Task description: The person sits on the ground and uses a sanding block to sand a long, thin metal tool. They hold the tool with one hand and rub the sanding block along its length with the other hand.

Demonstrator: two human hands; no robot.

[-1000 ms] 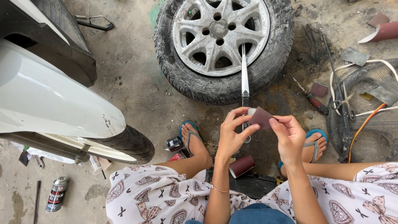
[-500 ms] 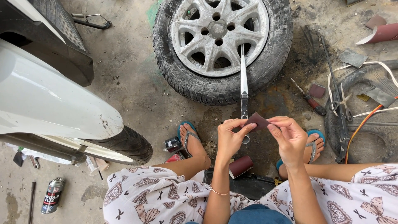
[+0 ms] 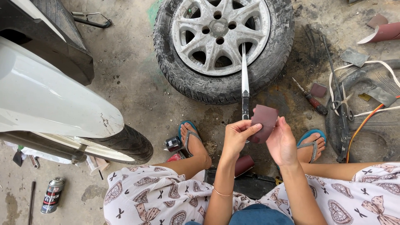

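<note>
My left hand (image 3: pixel 237 136) and my right hand (image 3: pixel 282 142) both grip a small dark-red piece of sandpaper (image 3: pixel 264 119), held up between them above the ground. Just behind it a long metal bar (image 3: pixel 245 81) leans from the ground up onto a car wheel (image 3: pixel 223 43) with a dirty silver rim, lying flat on the concrete. My feet in blue flip-flops (image 3: pixel 189 132) rest on either side below my hands.
A white car fender (image 3: pixel 46 100) and tyre (image 3: pixel 125 143) fill the left. A spray can (image 3: pixel 52 195) lies at lower left. A screwdriver (image 3: pixel 310 99), sandpaper scraps (image 3: pixel 318 89), scissors (image 3: pixel 341 106) and cords (image 3: pixel 366 66) lie at right. A sandpaper roll (image 3: pixel 381 33) sits top right.
Both hands have lifted the sandpaper slightly and spread it flatter, so more of its red face shows. The view has shifted a little.
</note>
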